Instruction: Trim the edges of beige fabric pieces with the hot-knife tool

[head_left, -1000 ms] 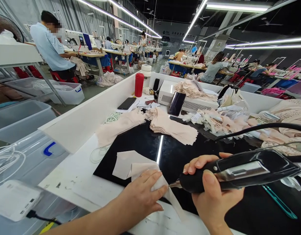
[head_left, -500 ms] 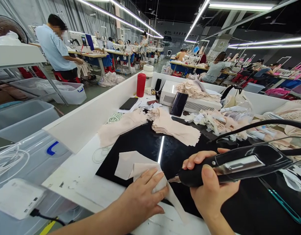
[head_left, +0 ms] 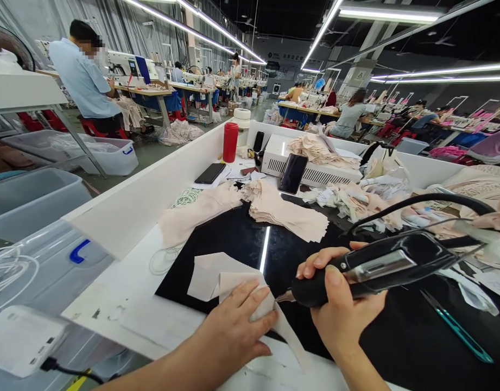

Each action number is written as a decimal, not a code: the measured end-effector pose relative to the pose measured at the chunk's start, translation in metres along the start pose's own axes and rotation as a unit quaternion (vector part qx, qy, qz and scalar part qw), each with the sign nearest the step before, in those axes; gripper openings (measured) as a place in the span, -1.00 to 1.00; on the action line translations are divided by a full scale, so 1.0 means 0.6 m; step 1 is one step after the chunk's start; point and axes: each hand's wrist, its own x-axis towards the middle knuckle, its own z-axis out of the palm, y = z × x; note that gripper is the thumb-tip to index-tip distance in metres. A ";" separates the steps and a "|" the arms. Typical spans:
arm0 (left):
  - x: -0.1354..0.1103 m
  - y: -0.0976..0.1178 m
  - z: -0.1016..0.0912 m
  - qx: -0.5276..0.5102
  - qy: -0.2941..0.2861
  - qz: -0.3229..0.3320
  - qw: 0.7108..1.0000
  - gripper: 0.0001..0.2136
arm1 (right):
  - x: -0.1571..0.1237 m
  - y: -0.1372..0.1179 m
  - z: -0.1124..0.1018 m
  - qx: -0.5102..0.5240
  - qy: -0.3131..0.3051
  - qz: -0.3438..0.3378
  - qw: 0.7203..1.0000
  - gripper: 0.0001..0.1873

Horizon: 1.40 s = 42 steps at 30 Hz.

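Observation:
My left hand (head_left: 235, 328) lies flat, fingers spread, on a pale fabric piece (head_left: 221, 279) at the near edge of a black glossy work surface (head_left: 290, 255). My right hand (head_left: 339, 309) is wrapped round a black corded hand tool (head_left: 380, 266). The tool's metal tip touches the fabric just beside my left fingertips. A black cable arcs up and back from the tool's rear end.
A stack of beige fabric pieces (head_left: 286, 212) lies further back on the black surface. Behind stand a white box unit (head_left: 310, 163) with a phone (head_left: 292, 172) leaning on it, another phone (head_left: 210, 173) and a red bottle (head_left: 230, 142). Teal scissors (head_left: 453, 326) lie at right. Other people sew at distant tables.
My right hand and the tool have shifted slightly left along the fabric edge. My left hand stays pressed on the fabric.

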 end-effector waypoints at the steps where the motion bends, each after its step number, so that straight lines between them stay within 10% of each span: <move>1: 0.000 0.000 -0.001 -0.003 0.001 -0.003 1.000 -0.40 | 0.002 0.001 0.001 0.006 0.001 -0.004 1.000 -0.63; 42: 0.002 -0.002 -0.025 -0.043 -0.032 -0.016 0.998 -0.42 | 0.010 0.025 0.007 0.019 0.000 -0.005 1.000 -0.60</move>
